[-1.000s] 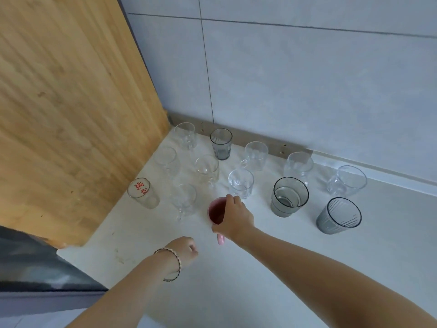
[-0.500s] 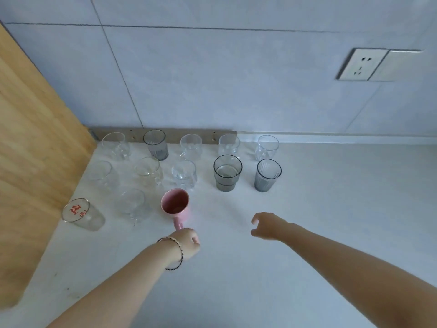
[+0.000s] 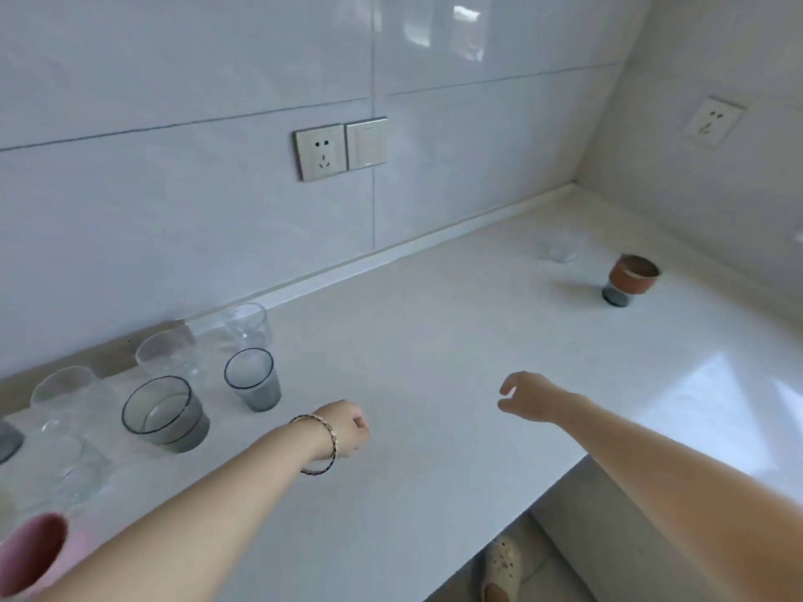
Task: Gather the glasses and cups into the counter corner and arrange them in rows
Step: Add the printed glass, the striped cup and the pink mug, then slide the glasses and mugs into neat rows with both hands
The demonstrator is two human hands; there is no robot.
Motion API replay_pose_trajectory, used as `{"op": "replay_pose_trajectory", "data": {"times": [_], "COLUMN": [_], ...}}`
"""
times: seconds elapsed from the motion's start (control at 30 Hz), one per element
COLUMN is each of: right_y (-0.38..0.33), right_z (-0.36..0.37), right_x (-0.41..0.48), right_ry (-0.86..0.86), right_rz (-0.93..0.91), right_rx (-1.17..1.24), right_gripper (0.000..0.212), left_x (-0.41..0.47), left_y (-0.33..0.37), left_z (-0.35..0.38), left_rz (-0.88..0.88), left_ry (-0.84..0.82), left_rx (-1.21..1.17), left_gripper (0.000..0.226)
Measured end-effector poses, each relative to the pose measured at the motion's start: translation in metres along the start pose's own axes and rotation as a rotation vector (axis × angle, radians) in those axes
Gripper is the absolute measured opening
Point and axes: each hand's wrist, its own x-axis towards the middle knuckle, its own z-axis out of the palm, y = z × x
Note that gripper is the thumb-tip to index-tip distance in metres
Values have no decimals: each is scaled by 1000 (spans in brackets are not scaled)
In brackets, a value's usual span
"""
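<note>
Glasses stand grouped at the left of the white counter point(image 3: 434, 341). Among them are a wide grey glass point(image 3: 163, 414), a smaller grey glass point(image 3: 253, 380) and clear glasses point(image 3: 247, 325) along the wall. The pink cup point(image 3: 30, 553) shows at the bottom left edge. Far right on the counter stand a brown cup point(image 3: 632, 278) and, behind it, a blurred clear glass point(image 3: 562, 247). My left hand point(image 3: 347, 430), with a bracelet on the wrist, is curled in a fist over the counter and holds nothing. My right hand point(image 3: 528, 397) hovers with relaxed fingers, empty, well short of the brown cup.
A wall socket point(image 3: 320, 152) and a switch point(image 3: 366, 143) sit above the counter; another socket point(image 3: 712, 120) is on the right wall. The counter's front edge runs bottom right, with a foot in a slipper point(image 3: 499, 571) on the floor below.
My right hand let go of the pink cup and drew back to the right. The view swung right, bringing the brown cup and far glass into sight.
</note>
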Motion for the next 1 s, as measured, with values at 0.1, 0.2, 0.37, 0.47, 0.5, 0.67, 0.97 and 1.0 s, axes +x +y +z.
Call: {"op": "replay_pose_trajectory", "data": {"times": [0.1,0.2,0.37,0.47,0.5,0.67,0.97,1.0], "right_y": [61,123,218,260,270,298,301,300], "right_z": [-31,-63,-117,-154,-167,-213,-221,-221], "right_x": [21,54,121,160,174,238,293,292], "right_ry": [44,65,158,205,227,319,202,208], "right_rz": [54,100,161,165,167,166,129,137], "right_rx": [49,74,176,188,191,213,130,133], "right_gripper": [37,37,41,48,51,78,98,96], "left_x": [47,98,172,206,216,258,275,272], "left_y": [66,133,234,281,293,328,304,300], "left_z": [6,15,38,49,51,54,49,48], "left_rz": [47,85,82,82,86,40,-92,-99], "left_ry": [-34,-54,-77,-116,-112,-104,-86,-77], "left_rx": [47,89,93,144,169,184,140,133], "left_gripper": [16,17,14,13,12,15,16,14]}}
